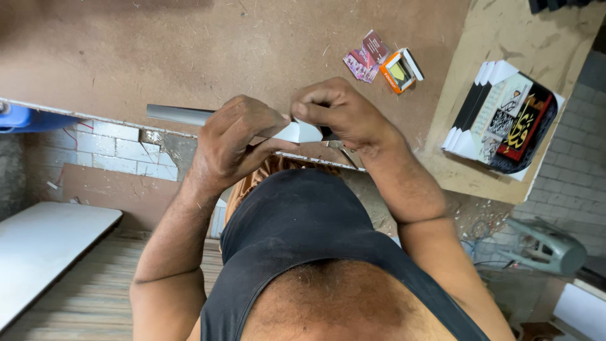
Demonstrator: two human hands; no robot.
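The grey-and-white moulding strip (189,116) lies level above the near edge of the brown board counter (158,57), held in both hands just in front of the person's chest. The left hand (230,142) is wrapped around the strip from above, fingers closed over it and thumb tucked beneath. The right hand (341,113) is pinched shut on the white mitred end (303,131), where a dark tip, perhaps a small tool or a further piece, shows just past the fingers; what it is cannot be told.

To do this well, I judge the left hand should keep the strip steady and level while the right does the fine work at the cut end, with short, light movements so the white edge is not chipped. Keeping the wrists near the counter edge would give support.

Farther out on the counter, well apart from the hands, lie a few small printed cards (366,57) and just beside them an orange and white box (399,69). To the right, on a paler board (505,38), sits a stack of framed pictures (505,117) with white and black frame edges. Below the counter, to the left, a white panel (44,246) rests on the floor.
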